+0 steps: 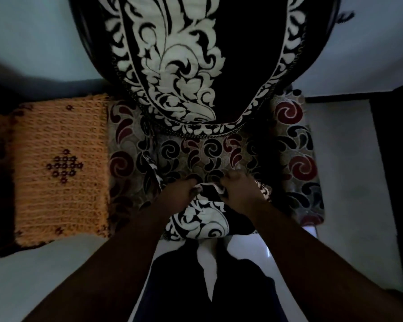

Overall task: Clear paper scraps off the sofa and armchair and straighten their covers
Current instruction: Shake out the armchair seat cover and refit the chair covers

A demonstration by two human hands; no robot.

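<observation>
Nearest the camera, two dark trouser legs (209, 282) are seen over a pale floor (349, 182). Two bare forearms are stretched forward. The left hand (179, 194) and the right hand (239, 189) are each curled round the bunched edge of one black-and-white cover (196, 217), which is draped over the front of one armchair seat (209, 156) patterned with swirls. One orange knitted cloth (58, 168) is spread just to the left. Beyond, a second black-and-white cover (172, 66) is laid down the backrest.
</observation>
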